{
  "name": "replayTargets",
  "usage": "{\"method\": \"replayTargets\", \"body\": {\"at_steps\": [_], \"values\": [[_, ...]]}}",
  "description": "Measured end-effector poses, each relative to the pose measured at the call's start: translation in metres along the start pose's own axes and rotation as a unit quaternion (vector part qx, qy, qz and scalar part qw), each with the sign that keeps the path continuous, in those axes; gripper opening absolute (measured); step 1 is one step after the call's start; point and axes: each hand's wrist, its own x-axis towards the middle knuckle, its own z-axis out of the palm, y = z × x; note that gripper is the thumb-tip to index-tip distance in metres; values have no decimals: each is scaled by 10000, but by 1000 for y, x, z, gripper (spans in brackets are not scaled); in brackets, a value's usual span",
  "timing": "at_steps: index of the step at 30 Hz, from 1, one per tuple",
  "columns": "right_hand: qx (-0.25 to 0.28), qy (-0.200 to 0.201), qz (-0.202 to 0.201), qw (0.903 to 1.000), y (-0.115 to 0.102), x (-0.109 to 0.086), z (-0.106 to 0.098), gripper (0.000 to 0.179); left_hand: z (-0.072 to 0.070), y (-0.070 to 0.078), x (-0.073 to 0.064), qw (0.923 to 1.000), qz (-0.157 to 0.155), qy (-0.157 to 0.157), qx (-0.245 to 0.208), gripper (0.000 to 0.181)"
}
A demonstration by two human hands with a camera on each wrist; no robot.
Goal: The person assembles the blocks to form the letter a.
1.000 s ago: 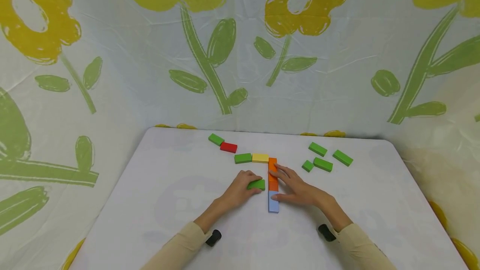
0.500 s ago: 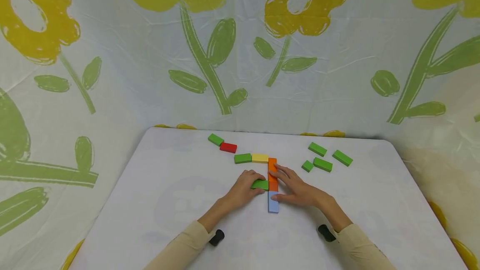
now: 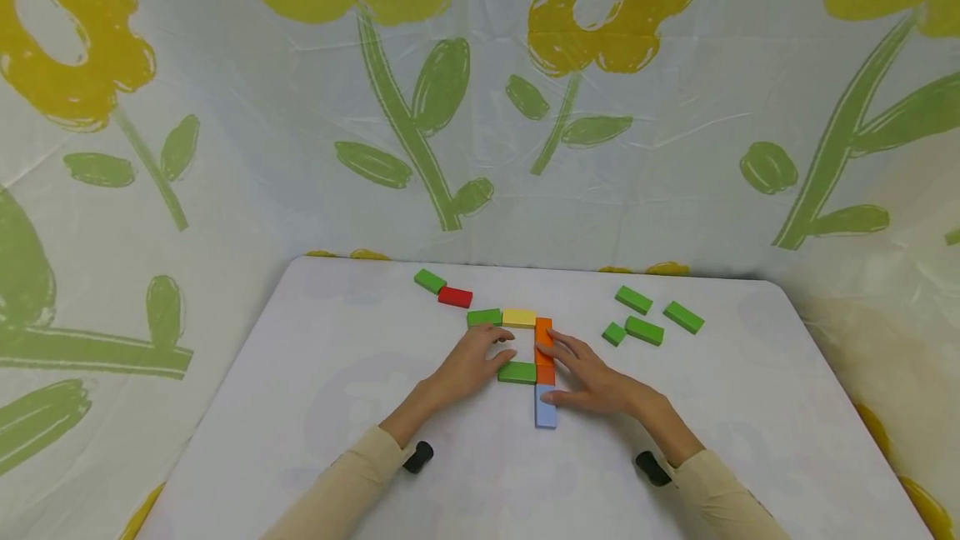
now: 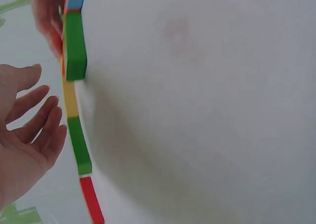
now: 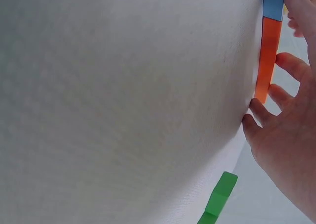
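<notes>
A column of wooden blocks stands mid-table: an orange block (image 3: 543, 328), a darker orange piece (image 3: 545, 375) and a light blue block (image 3: 545, 415). Against the column's left side lies a green block (image 3: 517, 372). My left hand (image 3: 467, 365) hovers just beyond that block's left end, thumb and fingers apart, holding nothing; the left wrist view shows the gap between its thumb and fingers. My right hand (image 3: 596, 377) rests along the column's right side, its fingertips on the orange block and its thumb on the blue one. A yellow block (image 3: 519, 318) meets the column's top.
Left of the yellow block lies another green block (image 3: 483, 317), partly behind my left fingers. A red block (image 3: 455, 297) and a green block (image 3: 430, 280) continue up-left. Several loose green blocks (image 3: 644, 330) lie at the right. A flowered cloth (image 3: 645, 190) hangs behind the table.
My left hand pushed the green block right until it met the column, then let go and drew back up-left. My right hand has stayed on the column.
</notes>
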Motion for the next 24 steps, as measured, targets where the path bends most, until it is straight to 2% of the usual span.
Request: {"method": "replayTargets", "body": {"at_steps": [7,13,15,20,24], "values": [[13,3,-23,10000,2,-2,0,82,-28,-24,18,9981,301,520,-132,26],[12,-9,-51,10000,1,-1,-1,82,-51,-45,30,9950,446,897,30,24],[5,-7,-74,10000,1,-2,-1,82,-56,-50,33,9953,328,906,121,25],[22,14,-65,10000,1,-2,-2,82,-63,-62,40,9965,-227,718,373,37],[-18,-30,44,10000,1,-2,-1,83,-65,-69,44,9949,-227,621,758,43]]}}
